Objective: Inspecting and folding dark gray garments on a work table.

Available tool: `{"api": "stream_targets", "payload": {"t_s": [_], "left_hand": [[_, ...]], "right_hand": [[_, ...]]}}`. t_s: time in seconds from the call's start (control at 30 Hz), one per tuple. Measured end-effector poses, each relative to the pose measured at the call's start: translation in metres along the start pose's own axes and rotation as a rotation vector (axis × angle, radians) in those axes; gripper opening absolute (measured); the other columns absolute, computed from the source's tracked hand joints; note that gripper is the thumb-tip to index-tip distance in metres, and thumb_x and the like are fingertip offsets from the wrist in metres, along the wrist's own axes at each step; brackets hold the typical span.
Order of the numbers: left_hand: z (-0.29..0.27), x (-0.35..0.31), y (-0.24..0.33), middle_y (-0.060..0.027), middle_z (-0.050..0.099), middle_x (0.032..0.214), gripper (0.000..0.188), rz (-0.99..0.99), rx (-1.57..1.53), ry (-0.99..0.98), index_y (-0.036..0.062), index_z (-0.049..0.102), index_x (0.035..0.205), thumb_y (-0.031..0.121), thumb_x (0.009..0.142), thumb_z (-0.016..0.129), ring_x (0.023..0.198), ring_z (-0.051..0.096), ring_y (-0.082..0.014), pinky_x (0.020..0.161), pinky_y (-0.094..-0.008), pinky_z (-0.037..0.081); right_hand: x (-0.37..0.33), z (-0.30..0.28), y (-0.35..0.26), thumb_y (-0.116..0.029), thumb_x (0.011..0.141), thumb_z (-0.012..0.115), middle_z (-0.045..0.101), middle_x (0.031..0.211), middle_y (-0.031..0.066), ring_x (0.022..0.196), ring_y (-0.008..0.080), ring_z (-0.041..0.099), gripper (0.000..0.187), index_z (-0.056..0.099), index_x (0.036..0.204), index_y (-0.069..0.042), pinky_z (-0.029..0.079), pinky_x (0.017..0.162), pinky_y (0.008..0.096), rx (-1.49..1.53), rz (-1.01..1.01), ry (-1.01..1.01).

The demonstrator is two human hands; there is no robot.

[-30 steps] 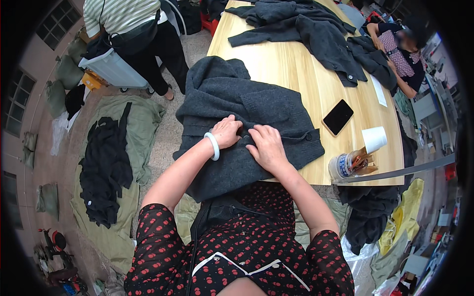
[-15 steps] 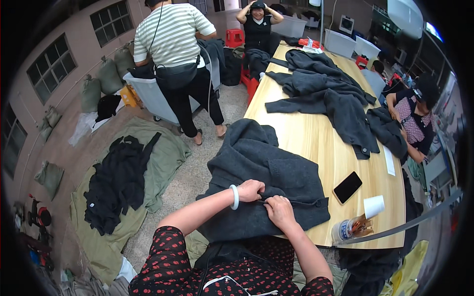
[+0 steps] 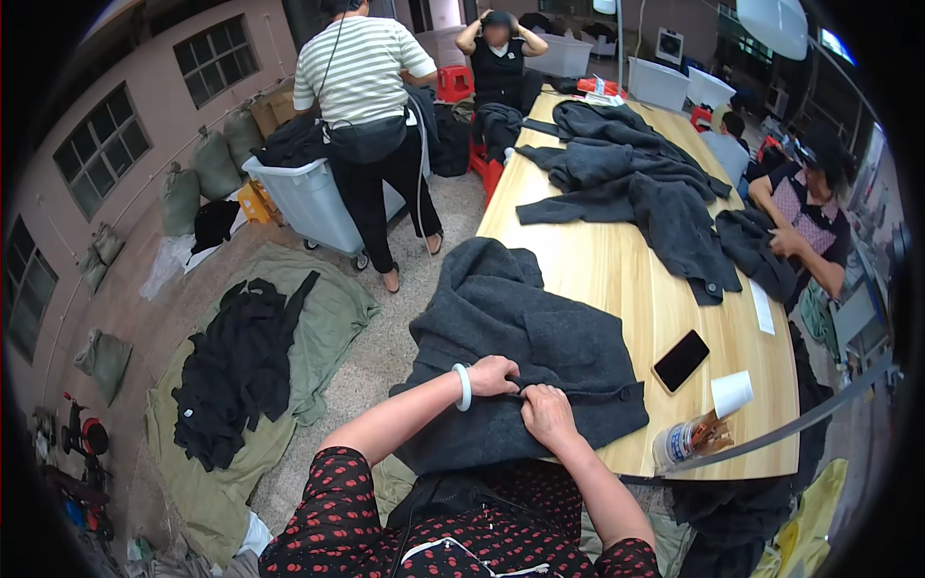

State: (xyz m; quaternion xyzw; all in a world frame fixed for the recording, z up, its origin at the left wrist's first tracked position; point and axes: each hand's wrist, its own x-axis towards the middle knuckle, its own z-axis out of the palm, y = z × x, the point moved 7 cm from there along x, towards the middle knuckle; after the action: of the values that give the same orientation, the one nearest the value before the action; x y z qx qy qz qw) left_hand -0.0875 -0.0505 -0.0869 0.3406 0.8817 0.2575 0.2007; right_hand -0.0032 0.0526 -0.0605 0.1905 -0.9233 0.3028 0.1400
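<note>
A dark grey knitted cardigan (image 3: 578,342) lies spread over the near left end of the wooden table, part of it hanging toward me. My left hand (image 3: 491,376), with a pale bangle at its wrist, is closed on the cardigan's front band. Close beside it, to the right, my right hand (image 3: 548,414) pinches the same band. A small gap separates the two hands. The band runs on to the right, where a dark button shows near the corner. The fingertips are partly hidden by the knit and the hands themselves.
Right of the cardigan lie a black phone (image 3: 680,362), a white paper cup (image 3: 731,393) and a jar of tools (image 3: 677,443). More dark cardigans (image 3: 626,173) cover the far table (image 3: 607,270). Dark garments (image 3: 236,371) lie on a green floor cloth. Several people work nearby, one by a grey cart (image 3: 313,202).
My hands keep nearly the same hold on the cardigan. The standing person in stripes has shifted slightly right at the cart. At right, a co-worker's hands have moved on a dark garment.
</note>
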Motion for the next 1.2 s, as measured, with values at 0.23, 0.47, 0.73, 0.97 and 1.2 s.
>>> {"api": "stream_targets", "payload": {"t_s": [0.23,0.47,0.73,0.97,1.2], "left_hand": [[-0.001,-0.002,0.0,-0.0204,0.066,0.095,0.036,-0.024,-0.015,0.007,-0.0003,0.065,0.101,0.029,0.08,0.063,0.094,0.062,-0.0343,0.085,-0.0392,0.047],[-0.001,-0.006,0.003,-0.0202,0.066,0.095,0.039,-0.04,-0.119,-0.053,-0.001,0.065,0.101,0.031,0.079,0.065,0.092,0.063,-0.0324,0.084,-0.0376,0.047],[0.004,-0.007,-0.003,-0.0213,0.066,0.092,0.029,-0.156,-0.074,0.14,0.0003,0.067,0.093,0.024,0.078,0.062,0.09,0.062,-0.0356,0.081,-0.0414,0.048],[0.001,-0.005,-0.008,-0.0171,0.066,0.077,0.027,-0.366,-0.352,0.212,0.0014,0.068,0.082,0.026,0.077,0.058,0.077,0.065,-0.0286,0.072,-0.0368,0.049],[0.006,-0.005,-0.015,-0.0163,0.067,0.082,0.027,-0.383,-0.366,0.165,0.003,0.068,0.085,0.027,0.08,0.056,0.082,0.064,-0.0291,0.077,-0.0375,0.048]], "right_hand": [[0.0,-0.003,0.0,-0.007,0.078,0.056,0.061,0.081,0.0142,0.08,0.032,0.059,0.008,0.058,0.085,-0.004,0.045,0.073,0.0423,0.062,0.011,0.049],[-0.005,0.004,0.008,-0.005,0.077,0.055,0.061,0.082,0.0156,0.079,0.0338,0.06,0.01,0.059,0.085,-0.003,0.047,0.073,0.0435,0.048,0.043,0.016],[-0.002,0.003,0.009,-0.007,0.075,0.057,0.063,0.08,0.0167,0.078,0.034,0.062,0.01,0.059,0.083,-0.001,0.05,0.071,0.0426,0.125,0.086,0.064],[0.013,0.0,0.014,-0.006,0.074,0.059,0.064,0.08,0.0163,0.078,0.0334,0.063,0.011,0.059,0.084,-0.002,0.05,0.07,0.0421,0.146,0.17,0.1],[0.008,0.005,0.014,-0.008,0.077,0.059,0.064,0.082,0.0159,0.079,0.0319,0.062,0.017,0.058,0.092,-0.003,0.048,0.073,0.0427,0.068,0.127,0.174]]}}
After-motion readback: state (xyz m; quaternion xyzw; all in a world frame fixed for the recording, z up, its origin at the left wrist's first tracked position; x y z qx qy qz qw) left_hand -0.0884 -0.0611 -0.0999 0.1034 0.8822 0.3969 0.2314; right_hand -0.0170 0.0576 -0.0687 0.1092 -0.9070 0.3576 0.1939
